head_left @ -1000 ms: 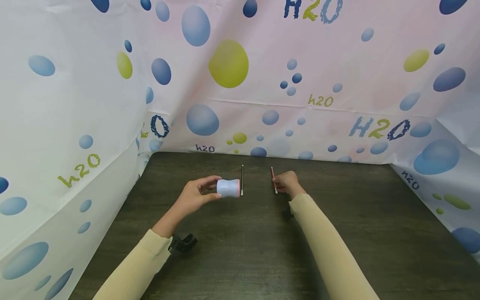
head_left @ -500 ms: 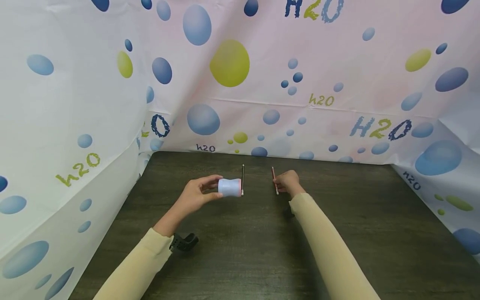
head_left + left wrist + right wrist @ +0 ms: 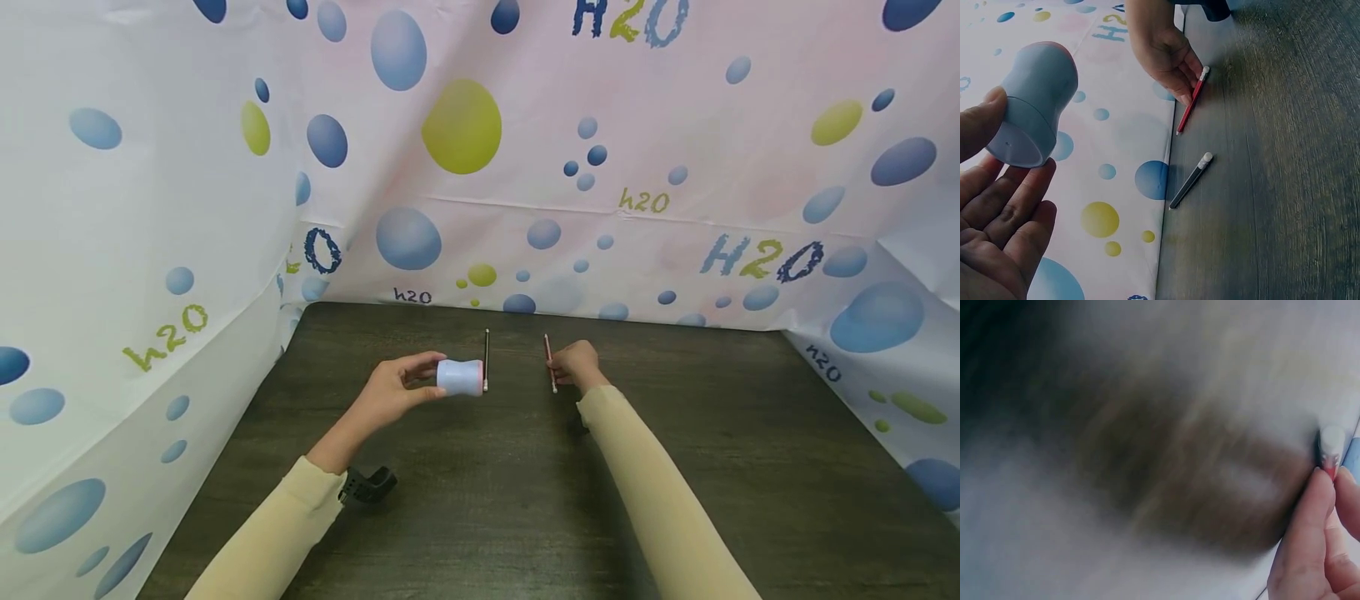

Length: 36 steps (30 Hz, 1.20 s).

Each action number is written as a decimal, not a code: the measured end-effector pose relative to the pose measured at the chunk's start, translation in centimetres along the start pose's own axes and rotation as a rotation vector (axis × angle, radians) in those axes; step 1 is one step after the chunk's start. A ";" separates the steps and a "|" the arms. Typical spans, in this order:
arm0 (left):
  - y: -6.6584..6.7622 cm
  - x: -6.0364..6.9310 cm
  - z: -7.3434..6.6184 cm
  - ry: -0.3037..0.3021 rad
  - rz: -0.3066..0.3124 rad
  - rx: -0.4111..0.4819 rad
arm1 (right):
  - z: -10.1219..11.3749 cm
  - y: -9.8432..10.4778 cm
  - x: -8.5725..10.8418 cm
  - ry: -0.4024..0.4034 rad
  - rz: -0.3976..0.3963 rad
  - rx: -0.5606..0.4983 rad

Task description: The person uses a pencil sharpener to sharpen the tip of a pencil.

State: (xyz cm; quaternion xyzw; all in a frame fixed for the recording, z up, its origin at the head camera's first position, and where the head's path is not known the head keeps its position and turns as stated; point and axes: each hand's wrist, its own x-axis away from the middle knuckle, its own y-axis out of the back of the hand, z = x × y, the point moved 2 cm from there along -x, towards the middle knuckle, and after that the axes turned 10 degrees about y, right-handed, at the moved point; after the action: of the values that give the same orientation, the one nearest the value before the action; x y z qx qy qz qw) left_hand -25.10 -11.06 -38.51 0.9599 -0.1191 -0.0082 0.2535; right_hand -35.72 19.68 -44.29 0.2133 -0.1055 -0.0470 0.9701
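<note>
My left hand (image 3: 393, 387) holds a light blue, waisted container (image 3: 459, 377) on its side, thumb and fingertips at one end. A pink rim marks the other end. In the left wrist view the end of the container (image 3: 1038, 103) nearest the palm looks hollow and white inside. My right hand (image 3: 576, 365) pinches a red pencil (image 3: 551, 363) with a white eraser end towards me; whether it touches the table cannot be told. Between container and red pencil lies a black pencil (image 3: 487, 358), its white eraser end close to the pink rim. The right wrist view shows the red pencil's eraser (image 3: 1332, 440) above the fingertips.
A dark wood-grain table (image 3: 480, 500) spreads under both arms. Behind it and at the sides hangs a white sheet (image 3: 525, 108) with blue and green drops. A black strap (image 3: 367, 485) is worn at the left wrist. Much of the right wrist view is blurred.
The red pencil's eraser end has shifted very slightly towards me in the right hand's grip. The left hand, the container and the black pencil hold almost the same places.
</note>
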 end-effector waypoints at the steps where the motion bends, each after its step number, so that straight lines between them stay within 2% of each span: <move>1: 0.0 0.0 0.0 0.002 0.000 0.004 | 0.0 0.0 0.0 0.000 0.002 -0.003; 13: 0.2 0.1 0.0 0.023 0.003 0.013 | 0.2 0.4 0.0 -0.028 0.038 -0.043; 23: 0.3 0.2 0.1 -0.004 0.002 0.018 | -0.3 0.9 0.0 -0.031 0.134 -0.054; 36: 0.5 0.3 0.1 -0.007 -0.005 0.017 | -0.2 3.0 1.3 -0.011 0.192 -0.165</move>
State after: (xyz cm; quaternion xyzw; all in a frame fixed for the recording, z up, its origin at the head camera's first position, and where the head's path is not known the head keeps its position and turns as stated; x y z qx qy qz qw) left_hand -24.94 -11.63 -38.37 0.9623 -0.1175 -0.0113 0.2451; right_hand -34.24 22.27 -42.97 0.1213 -0.1266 0.0365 0.9838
